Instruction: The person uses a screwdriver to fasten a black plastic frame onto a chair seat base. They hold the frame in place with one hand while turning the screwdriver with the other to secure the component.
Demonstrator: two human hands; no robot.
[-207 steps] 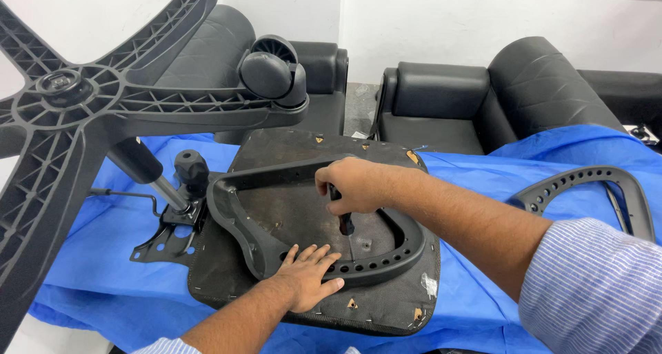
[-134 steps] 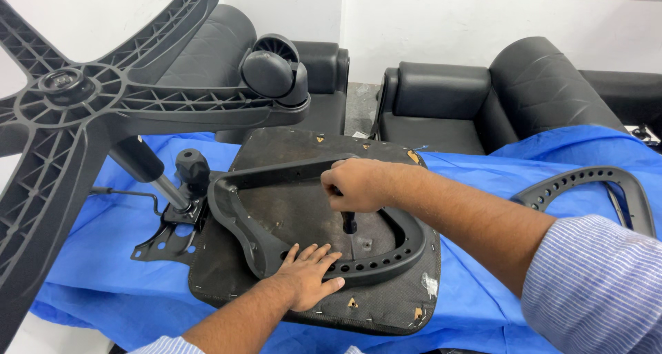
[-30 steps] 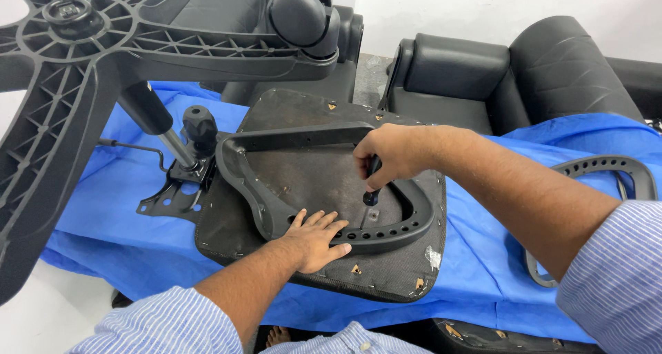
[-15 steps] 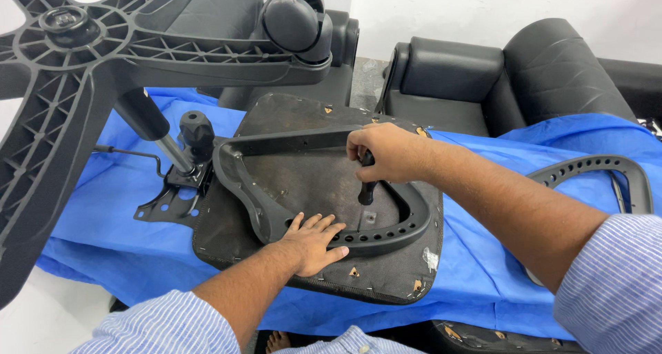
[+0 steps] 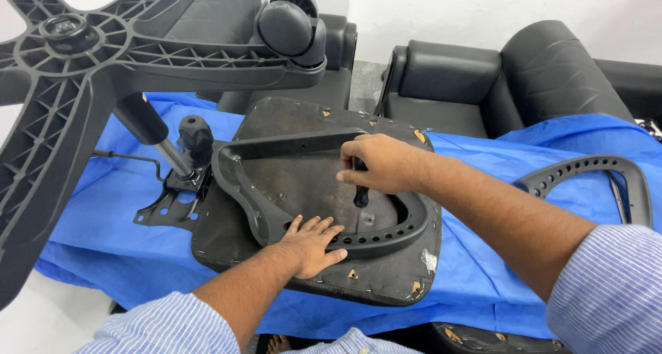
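Seat: upturned dark fabric-covered chair seat base (image 5: 289, 168) lies on the blue cloth (image 5: 103, 216).
Armrest: black plastic loop-shaped armrest frame (image 5: 386, 233) rests on the seat.
Right hand (image 5: 379, 164): fingers wrapped around a black-handled screwdriver (image 5: 360, 195), upright inside the frame.
Left hand (image 5: 314, 244): fingers spread flat on the frame's near edge.
Star base: black five-armed wheeled base (image 5: 83, 64), left of the seat.

A white wall (image 5: 483, 9) is seen behind black leather armchairs (image 5: 510, 78); the work surface is covered by a blue sheet (image 5: 103, 216).

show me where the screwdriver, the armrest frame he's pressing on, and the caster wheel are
screwdriver (image 5: 360, 197), head view, dark shaft below the right hand's fist.
armrest frame (image 5: 386, 238), head view, perforated curved rail beside the left hand.
caster wheel (image 5: 289, 24), head view, rounded wheel housing.
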